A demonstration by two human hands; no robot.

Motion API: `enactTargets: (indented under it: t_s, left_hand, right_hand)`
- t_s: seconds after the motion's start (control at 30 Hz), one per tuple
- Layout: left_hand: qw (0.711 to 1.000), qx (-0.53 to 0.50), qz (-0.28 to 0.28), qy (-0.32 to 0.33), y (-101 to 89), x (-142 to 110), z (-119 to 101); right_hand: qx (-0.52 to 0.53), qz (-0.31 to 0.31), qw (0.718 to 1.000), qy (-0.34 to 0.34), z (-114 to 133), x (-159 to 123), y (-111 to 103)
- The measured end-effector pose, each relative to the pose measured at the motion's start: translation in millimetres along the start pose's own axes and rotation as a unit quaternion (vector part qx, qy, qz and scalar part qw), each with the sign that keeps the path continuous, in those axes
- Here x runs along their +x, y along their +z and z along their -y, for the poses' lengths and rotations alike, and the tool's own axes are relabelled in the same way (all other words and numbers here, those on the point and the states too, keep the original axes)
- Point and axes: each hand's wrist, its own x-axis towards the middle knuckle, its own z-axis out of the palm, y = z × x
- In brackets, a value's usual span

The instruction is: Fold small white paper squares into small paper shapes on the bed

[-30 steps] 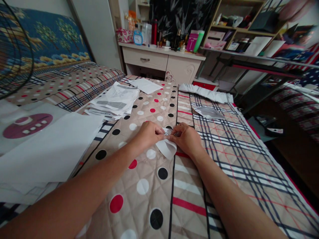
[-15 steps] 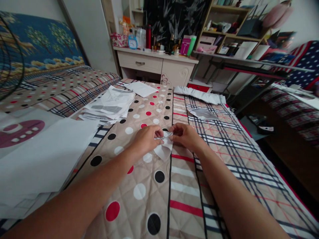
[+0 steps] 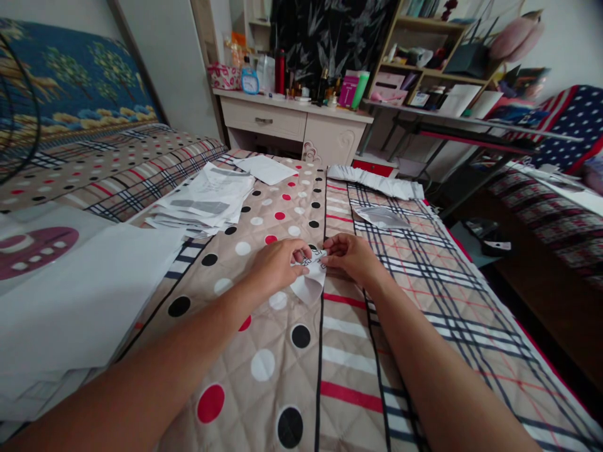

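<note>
Between my hands is a small piece of white paper with black lettering on its upper part and a plain lower part that tapers downward. My left hand pinches its left edge between thumb and fingers. On the opposite edge, my right hand grips it the same way, fingers curled. The paper is held just over the quilted bedspread, which has dots, stripes and plaid. Whether the paper touches the cloth, I cannot tell.
Left lie a fanned pile of printed sheets and a large white stack with a purple print. Farther off are a white sheet, a long white folded packet and a grey-white pouch. A dresser stands beyond the bed.
The camera view has shifted slightly. Both hands keep their pinch on the paper, and a bit more of its black lettering shows between them.
</note>
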Motion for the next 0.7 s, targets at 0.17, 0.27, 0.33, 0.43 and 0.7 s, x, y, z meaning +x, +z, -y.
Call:
enactTargets:
  t_s: [0.17,0.27,0.33,0.43,0.7]
  left_hand:
    - [1.0,0.013,0.005,-0.015,-1.5,0.9,-1.0]
    - [1.0,0.01,0.012,-0.013,-1.8,1.7,-1.3]
    - [1.0,0.008,0.013,-0.021,-1.9,2.2,-2.0]
    - [0.999,0.012,0.015,-0.031,-2.0,2.9,-2.9]
    - [1.0,0.008,0.015,-0.013,0.2,2.6,1.7]
  right_hand:
    - [-0.006,-0.018,1.0,-0.008,-3.8,-0.3,2.5]
    - [-0.024,-0.031,0.999,-0.02,-7.4,-0.7,4.2]
    - [-0.058,-0.05,0.997,-0.033,-9.9,-0.8,5.4]
    - [-0.109,-0.075,0.99,-0.048,-12.6,-1.0,6.6]
    - [-0.094,0.001,0.995,-0.032,-5.8,-1.7,1.2]
